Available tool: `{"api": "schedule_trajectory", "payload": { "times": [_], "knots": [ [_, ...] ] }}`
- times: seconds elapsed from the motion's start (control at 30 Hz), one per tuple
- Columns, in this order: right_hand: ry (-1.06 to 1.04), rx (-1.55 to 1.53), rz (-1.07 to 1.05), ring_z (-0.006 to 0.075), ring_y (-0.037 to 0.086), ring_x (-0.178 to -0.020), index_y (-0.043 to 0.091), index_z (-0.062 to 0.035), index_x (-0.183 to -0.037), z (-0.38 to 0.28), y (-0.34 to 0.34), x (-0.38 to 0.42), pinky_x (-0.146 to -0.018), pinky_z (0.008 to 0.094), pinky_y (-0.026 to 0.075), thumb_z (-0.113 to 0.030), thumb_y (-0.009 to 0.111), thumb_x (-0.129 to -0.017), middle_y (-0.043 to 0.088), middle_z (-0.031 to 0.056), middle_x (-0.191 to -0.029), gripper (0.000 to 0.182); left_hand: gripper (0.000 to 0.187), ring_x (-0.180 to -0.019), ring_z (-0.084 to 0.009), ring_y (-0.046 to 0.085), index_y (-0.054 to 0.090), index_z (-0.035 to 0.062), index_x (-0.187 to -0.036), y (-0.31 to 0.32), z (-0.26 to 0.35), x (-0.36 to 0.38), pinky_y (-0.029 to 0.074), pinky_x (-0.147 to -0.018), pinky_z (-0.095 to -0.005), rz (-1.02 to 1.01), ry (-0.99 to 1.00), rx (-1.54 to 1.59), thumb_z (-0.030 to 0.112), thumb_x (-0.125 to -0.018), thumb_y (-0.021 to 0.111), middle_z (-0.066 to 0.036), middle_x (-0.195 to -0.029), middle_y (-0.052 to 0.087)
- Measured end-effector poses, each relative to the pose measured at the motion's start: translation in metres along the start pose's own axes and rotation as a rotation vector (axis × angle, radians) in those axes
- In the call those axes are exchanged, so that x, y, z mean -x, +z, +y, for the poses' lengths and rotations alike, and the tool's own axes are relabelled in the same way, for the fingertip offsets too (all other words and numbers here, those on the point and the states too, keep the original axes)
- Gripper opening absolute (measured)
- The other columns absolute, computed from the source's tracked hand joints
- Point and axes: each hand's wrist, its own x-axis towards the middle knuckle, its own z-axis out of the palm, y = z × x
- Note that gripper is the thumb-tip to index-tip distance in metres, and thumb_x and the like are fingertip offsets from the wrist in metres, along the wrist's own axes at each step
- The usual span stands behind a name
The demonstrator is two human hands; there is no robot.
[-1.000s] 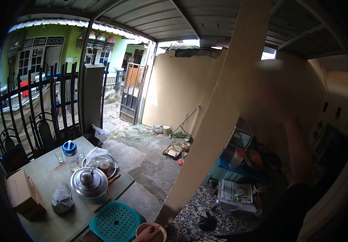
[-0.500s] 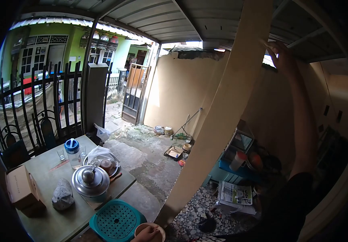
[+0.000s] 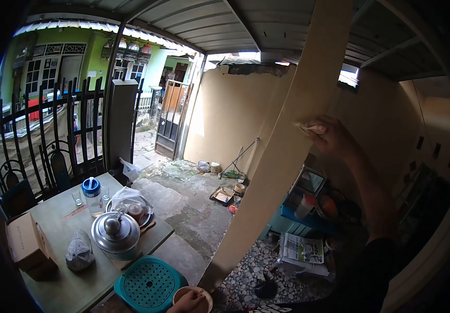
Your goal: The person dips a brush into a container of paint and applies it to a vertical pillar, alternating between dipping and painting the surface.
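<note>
My right hand (image 3: 329, 136) is closed on a small pale tool (image 3: 312, 128), whose tip is at the face of the tan pillar (image 3: 282, 151). The exact shape of this tool is too small to tell. At the bottom, my left hand (image 3: 189, 302) is closed at the rim of a round tan bowl (image 3: 207, 299); fingers and rim overlap. Beside the bowl is a teal perforated stool (image 3: 151, 283).
A table (image 3: 154, 240) at the left bears a lidded silver pot (image 3: 114, 232), a blue-lidded jug (image 3: 92, 195), a cardboard box (image 3: 26, 240) and a wrapped bundle (image 3: 80, 251). Newspapers (image 3: 302, 250) lie right of the pillar. A paint tray (image 3: 221, 195) is on the floor.
My right hand has moved down the pillar from near the roof to about its middle height. My left hand has stayed at the bowl. The view has shifted slightly.
</note>
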Motion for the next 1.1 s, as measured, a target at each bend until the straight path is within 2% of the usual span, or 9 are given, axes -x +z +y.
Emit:
{"api": "schedule_trajectory", "payload": {
  "times": [0.2,0.27,0.33,0.6,0.7,0.77,0.83,0.93,1.1],
  "knots": [
    [0.008,-0.071,-0.035,0.0319,0.059,-0.083,0.06,-0.0025,-0.096,0.002,0.021,0.0,-0.074,0.0375,0.049,-0.017,0.057,-0.083,0.06,0.0153,-0.088,0.02,0.046,-0.092,-0.0293,0.057,0.055,-0.0016,-0.106,0.0,0.001,-0.001,0.044,-0.08,-0.0357,0.017,0.034,0.022,0.04,-0.09,0.048,-0.02,-0.099,0.06],
    [0.022,-0.07,-0.052,0.0314,0.059,-0.084,0.06,-0.0029,-0.097,0.015,0.021,-0.006,-0.074,0.0374,0.049,-0.018,0.057,-0.083,0.06,0.0151,-0.088,0.02,0.046,-0.093,-0.0295,0.057,0.055,-0.0006,-0.108,-0.001,0.003,-0.001,0.044,-0.082,-0.0357,-0.023,-0.033,-0.006,0.041,-0.09,0.048,-0.02,-0.1,0.06],
    [-0.121,0.152,0.095,0.0305,0.059,-0.086,0.06,-0.0037,-0.099,0.035,0.013,-0.019,-0.076,0.0372,0.049,-0.018,0.056,-0.084,0.06,0.0142,-0.091,0.022,0.045,-0.094,-0.0295,0.057,0.055,-0.0002,-0.109,-0.003,0.004,-0.002,0.043,-0.082,-0.0357,-0.025,-0.036,-0.01,0.041,-0.09,0.047,-0.019,-0.1,0.06],
    [-0.157,0.459,0.433,0.0302,0.057,-0.092,0.057,-0.0051,-0.106,0.071,-0.045,-0.063,-0.079,0.0377,0.048,-0.018,0.054,-0.085,0.059,0.0127,-0.095,0.025,0.046,-0.094,-0.0295,0.057,0.054,0.0004,-0.11,-0.005,0.014,0.001,0.043,-0.082,-0.0355,-0.022,-0.072,-0.028,0.042,-0.09,0.047,-0.019,-0.101,0.06],
    [-0.147,0.383,0.241,0.0306,0.057,-0.087,0.055,-0.0031,-0.106,0.053,-0.024,-0.054,-0.077,0.0388,0.048,-0.014,0.055,-0.082,0.059,0.0131,-0.091,0.026,0.047,-0.094,-0.0304,0.057,0.054,0.0002,-0.108,-0.001,0.002,0.0,0.044,-0.081,-0.036,-0.017,-0.015,0.011,0.043,-0.089,0.048,-0.02,-0.1,0.06],
    [-0.13,0.303,0.133,0.03,0.056,-0.083,0.057,-0.0023,-0.101,0.046,0.013,-0.038,-0.075,0.039,0.048,-0.012,0.058,-0.078,0.059,0.0134,-0.087,0.025,0.048,-0.094,-0.0309,0.057,0.054,-0.0002,-0.107,-0.003,0.008,0.0,0.044,-0.081,-0.0365,-0.029,-0.085,-0.018,0.044,-0.088,0.049,-0.02,-0.1,0.06],
    [-0.232,0.193,0.095,0.0298,0.055,-0.076,0.057,-0.0044,-0.094,0.026,0.037,-0.022,-0.068,0.0381,0.048,-0.008,0.06,-0.074,0.054,0.0118,-0.077,0.021,0.048,-0.094,-0.0308,0.057,0.054,-0.0003,-0.107,-0.002,0.004,-0.001,0.044,-0.081,-0.0367,-0.021,-0.074,-0.029,0.044,-0.088,0.049,-0.02,-0.1,0.06],
    [-0.165,0.095,-0.085,0.0281,0.057,-0.081,0.059,-0.0028,-0.093,0.004,0.057,-0.003,-0.074,0.0385,0.048,-0.012,0.059,-0.076,0.059,0.0116,-0.082,0.019,0.049,-0.093,-0.0304,0.057,0.054,-0.0006,-0.107,0.006,-0.012,-0.003,0.044,-0.081,-0.037,-0.018,-0.064,-0.059,0.044,-0.088,0.049,-0.02,-0.1,0.06],
    [-0.092,-0.042,-0.104,0.0289,0.057,-0.082,0.059,-0.0028,-0.094,-0.019,0.048,0.003,-0.076,0.0375,0.048,-0.014,0.057,-0.08,0.06,0.0128,-0.085,0.018,0.049,-0.091,-0.03,0.057,0.054,-0.0009,-0.106,0.0,0.002,0.0,0.044,-0.079,-0.0372,-0.049,-0.079,-0.006,0.044,-0.088,0.05,-0.02,-0.099,0.06]
  ]
}}
